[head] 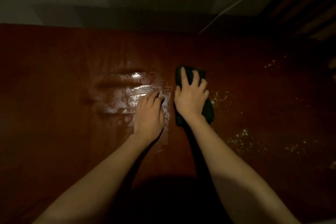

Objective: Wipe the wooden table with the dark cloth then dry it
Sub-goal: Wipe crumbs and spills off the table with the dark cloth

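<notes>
From my remote seat I take the dark cloth point(192, 94) as my landmark and read across from the left. Far left of the cloth the wooden tabletop point(54, 78) is dull reddish-brown and looks unmarked, though the light is poor. Nearer the cloth, still on its left, lie the wet streaks point(127, 94), pale glossy bands running side to side and catching the light. My left hand point(148, 116) rests just beside the cloth's left edge, palm down on the wet patch, fingers loosely spread and gripping nothing; I judge it is only bracing. The cloth itself lies bunched on the tabletop, its long axis running away from me, one end poking out beyond the fingertips and the other bulging out by the wrist. My right hand point(190, 96) is pressed flat on top of it, fingers splayed and curled a little over the fabric, pinning it down rather than pinching it up. To the right of the cloth the tabletop carries scattered pale specks point(241, 138), droplets or crumbs, I cannot tell which. So the relation that matters: the unwiped specks lie to the right of the cloth, the wetted streaks to its left, and the right hand is already on the cloth, so it is the hand to drive a sideways stroke. I judge wiping is partway done and drying not yet begun.
</notes>
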